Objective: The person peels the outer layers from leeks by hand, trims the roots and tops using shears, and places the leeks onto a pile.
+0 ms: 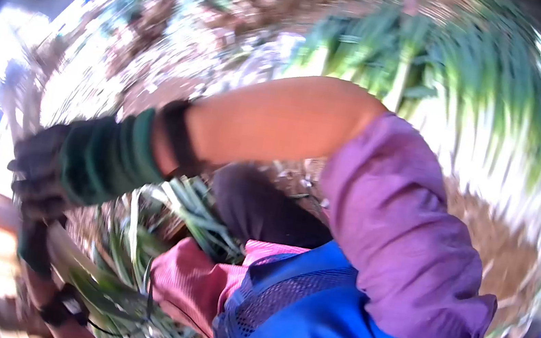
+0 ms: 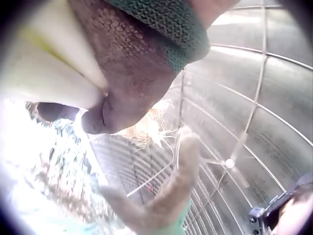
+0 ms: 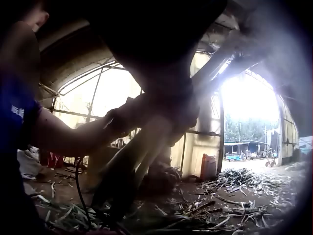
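Note:
In the left wrist view my gloved left hand [image 2: 129, 73] grips thick white stalks of green onions [image 2: 49, 63]. Pale stringy roots [image 2: 149, 127] stick out beyond the fist. My gloved right hand [image 2: 166, 196] is close by those roots, thumb and finger spread apart. From the head view, the right hand [image 1: 43, 165] is at the far left with a green cuff, partly covering the left hand [image 1: 36, 240] below it. Green leaves of the held onions [image 1: 88, 282] slant down toward the lower left. The right wrist view is dark, with onion stalks [image 3: 146, 147] crossing it.
Long rows of green onions [image 1: 500, 111] lie at the right and back. More leaves [image 1: 195, 214] lie beside my knee [image 1: 264, 216]. Loose trimmings [image 3: 244, 181] litter the ground near a bright doorway [image 3: 249, 112]. A red container [image 3: 208, 166] stands by the wall.

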Motion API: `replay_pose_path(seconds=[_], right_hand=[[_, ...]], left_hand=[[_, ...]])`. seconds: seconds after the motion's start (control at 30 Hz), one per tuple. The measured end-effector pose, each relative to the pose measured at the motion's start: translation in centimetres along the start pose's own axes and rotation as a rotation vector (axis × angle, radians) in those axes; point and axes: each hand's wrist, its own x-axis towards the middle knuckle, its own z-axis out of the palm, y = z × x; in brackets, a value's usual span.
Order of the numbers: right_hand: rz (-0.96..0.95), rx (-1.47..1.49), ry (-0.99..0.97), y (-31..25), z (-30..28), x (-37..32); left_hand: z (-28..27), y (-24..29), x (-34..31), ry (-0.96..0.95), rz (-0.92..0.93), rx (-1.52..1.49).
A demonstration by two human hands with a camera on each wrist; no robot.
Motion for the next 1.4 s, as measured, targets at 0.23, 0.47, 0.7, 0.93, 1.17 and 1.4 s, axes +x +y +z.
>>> replay_pose_path(seconds=[0.23,0.47,0.7,0.93,1.17,1.4], right_hand=[[0.263,0.113,-0.801,-2.9,-11.1,-6.9],[0.408,0.036,-1.167,2.0,-20.2,-7.4],[0.555,-0.801,-1.356,13.7,-48.0,-10.3],[1.333,-1.715,-1.161,1.5,-71.6,-0.3],[1.980,-2.115,-0.917,-10.4,-84.0,-7.6],[1.847,-1.925,-1.187,-9.5,-82.9,-11.0]], left_hand=[[15.5,-5.8,2.2,-0.697,-0.138,0.318],[26.3,-1.7,6.6,-0.624,0.290,0.530],[25.6,0.5,9.4,-0.249,0.398,0.313],[15.1,-9.8,14.4,-0.153,0.198,0.413],[21.9,-14.3,12.3,-0.302,-0.207,0.288],[26.9,-16.0,11.1,-0.411,-0.325,0.251]])
